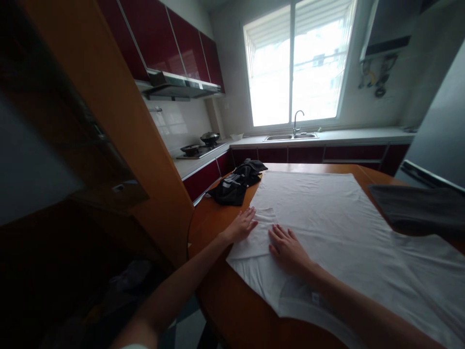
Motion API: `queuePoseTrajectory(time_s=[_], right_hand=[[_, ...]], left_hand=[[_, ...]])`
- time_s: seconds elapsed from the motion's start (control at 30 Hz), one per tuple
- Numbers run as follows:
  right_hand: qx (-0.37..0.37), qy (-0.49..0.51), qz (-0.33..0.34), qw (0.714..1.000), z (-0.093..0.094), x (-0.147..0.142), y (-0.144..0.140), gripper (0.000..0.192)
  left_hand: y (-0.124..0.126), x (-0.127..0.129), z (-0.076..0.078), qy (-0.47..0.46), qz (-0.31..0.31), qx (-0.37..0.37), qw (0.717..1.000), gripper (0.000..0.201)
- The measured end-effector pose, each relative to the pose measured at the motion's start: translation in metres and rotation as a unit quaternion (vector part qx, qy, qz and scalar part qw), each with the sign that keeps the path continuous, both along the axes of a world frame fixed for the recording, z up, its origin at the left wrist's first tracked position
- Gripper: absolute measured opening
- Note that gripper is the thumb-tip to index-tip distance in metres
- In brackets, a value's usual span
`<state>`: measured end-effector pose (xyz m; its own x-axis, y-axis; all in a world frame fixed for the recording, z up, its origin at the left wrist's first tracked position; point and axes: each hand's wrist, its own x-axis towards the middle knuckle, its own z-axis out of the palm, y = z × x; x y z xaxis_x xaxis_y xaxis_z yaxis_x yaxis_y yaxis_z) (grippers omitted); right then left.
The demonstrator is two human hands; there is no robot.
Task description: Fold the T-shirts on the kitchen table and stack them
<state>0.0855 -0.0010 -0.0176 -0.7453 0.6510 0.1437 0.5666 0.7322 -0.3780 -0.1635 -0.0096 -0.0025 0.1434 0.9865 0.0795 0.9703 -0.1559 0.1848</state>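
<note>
Black garment bunched at the bench's far left edge, untouched. White T-shirt spread flat across the bench, mostly smooth, no body fold yet; its left sleeve looks turned in. Left hand flat, fingers apart, pressing the sleeve edge. Right hand just beside it, palm down, fingers spread on the shirt. Neither grips anything.

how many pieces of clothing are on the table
3: a white t-shirt spread flat under both hands, a black bundle at the far left edge, a grey garment at right; the bundle may hide more.
</note>
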Motion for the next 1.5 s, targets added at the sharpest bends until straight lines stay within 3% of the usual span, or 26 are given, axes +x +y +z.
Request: queuePoseTrajectory(time_s=[0.13,0.27,0.4,0.77,0.9,1.0,1.13,1.27,1.37,1.5], right_hand=[[-0.002,0.001,-0.003,1.000,0.000,0.000,0.000,0.058],[-0.005,0.001,0.000,1.000,0.002,0.000,0.000,0.058],[-0.004,0.004,-0.003,1.000,0.002,0.001,-0.001,0.058],[-0.001,-0.001,-0.003,1.000,0.003,0.001,-0.003,0.058],[0.002,-0.007,-0.007,1.000,0.004,0.001,-0.003,0.057],[0.007,-0.011,-0.006,1.000,0.003,0.001,-0.002,0.057],[0.018,-0.011,-0.004,1.000,0.002,0.002,-0.001,0.056],[0.019,-0.012,-0.004,1.000,0.003,0.002,-0.002,0.055],[0.018,-0.010,-0.006,1.000,0.004,0.002,-0.001,0.055],[0.022,0.002,-0.004,1.000,0.004,0.001,0.000,0.055]], left_hand=[[0.029,-0.007,-0.008,0.019,0.012,-0.013,1.000,0.065],[0.031,-0.014,-0.011,0.008,0.006,-0.008,1.000,0.062],[0.011,-0.010,-0.008,-0.017,-0.026,-0.008,0.999,0.062],[-0.071,-0.012,-0.006,0.024,-0.094,-0.065,0.993,0.068],[-0.080,-0.013,0.000,0.038,-0.090,-0.097,0.990,0.069],[-0.059,-0.010,0.006,0.017,-0.082,-0.093,0.992,0.066],[0.004,0.004,0.009,-0.028,-0.068,-0.024,0.997,0.059],[0.061,0.023,0.002,-0.028,-0.008,-0.032,0.999,0.056],[0.076,0.033,-0.008,-0.017,0.026,-0.034,0.999,0.059],[0.074,0.034,-0.020,0.017,0.053,0.002,0.998,0.064]])
